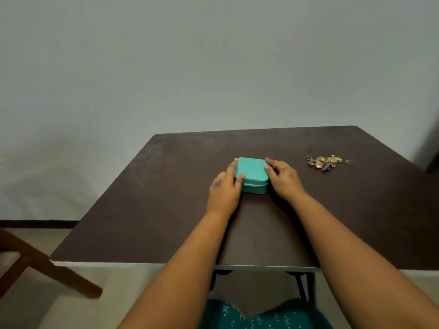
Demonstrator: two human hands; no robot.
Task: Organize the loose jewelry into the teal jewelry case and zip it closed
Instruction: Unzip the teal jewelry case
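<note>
centrally on the dark worktop point(166, 186) sits the teal jewelry case point(252, 175), lid down. left hand point(224, 188) rests against its left side, thumb on the lid; right hand point(283, 178) touches its right edge, neither grip closed around it. loose jewelry point(327, 161) lies well apart, right.

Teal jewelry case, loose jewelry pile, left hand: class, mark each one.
Teal jewelry case point(252, 171), head view, middle of closed lid.
Loose jewelry pile point(326, 161), head view, centre of cluster.
Left hand point(224, 191), head view, back of hand.
</note>
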